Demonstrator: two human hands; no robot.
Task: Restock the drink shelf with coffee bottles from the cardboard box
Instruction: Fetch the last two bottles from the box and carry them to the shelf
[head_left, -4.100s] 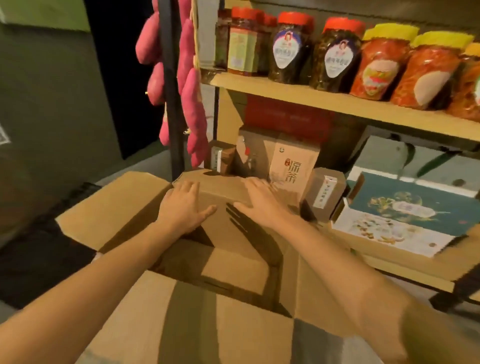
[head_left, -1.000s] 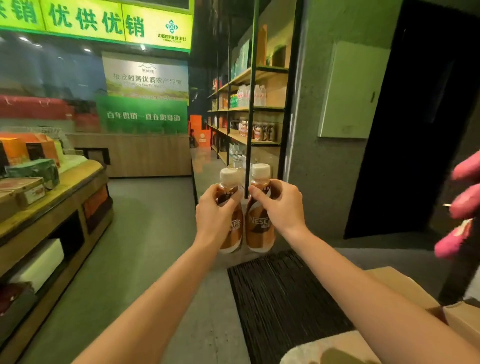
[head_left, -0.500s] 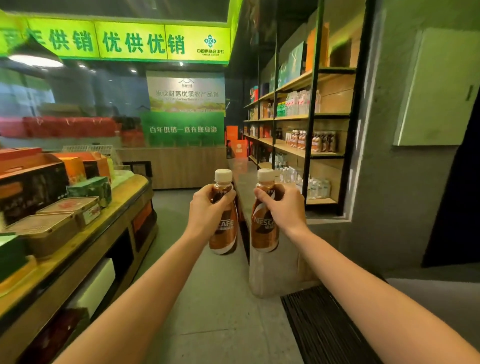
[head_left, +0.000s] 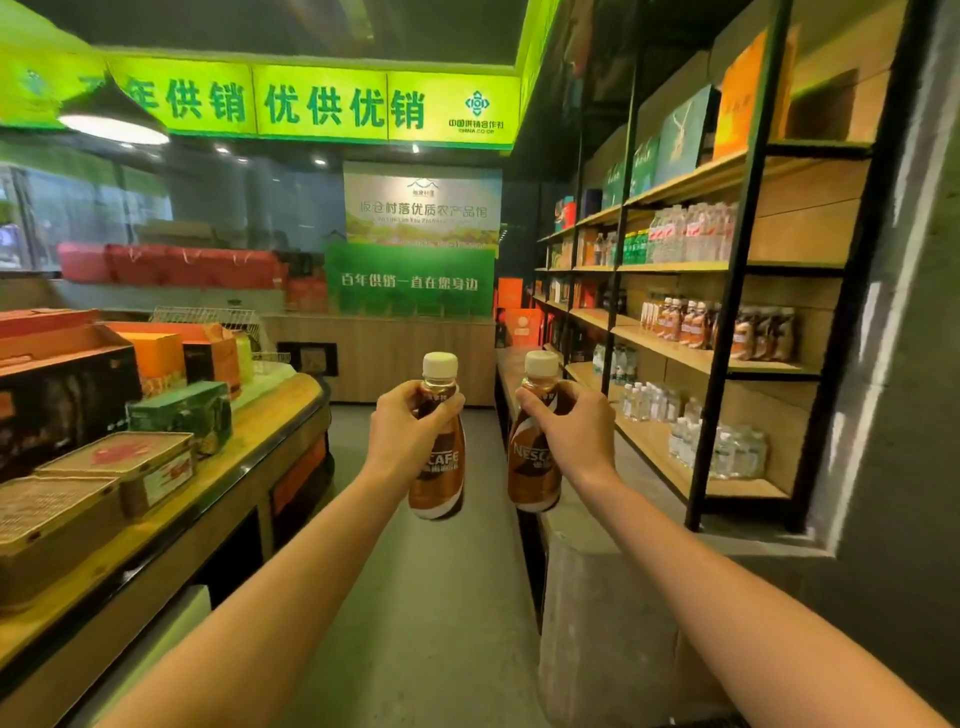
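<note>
The left grip (head_left: 408, 434) clasps the left coffee bottle (head_left: 440, 478) and the right grip (head_left: 579, 434) the right coffee bottle (head_left: 530, 467), both upright, well left of the drink shelf (head_left: 675, 352). They look full, stiff and slick-labelled, so the narrow shoulder under the cap seems the surest hold.

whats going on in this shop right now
A person is in a shop aisle, arms stretched forward. The left hand grips a brown plastic coffee bottle with a white cap by its neck, and the right hand grips a second matching bottle. Neither is shelved yet; similar brown bottles sit on the wooden drink shelf ahead on the right.
</note>
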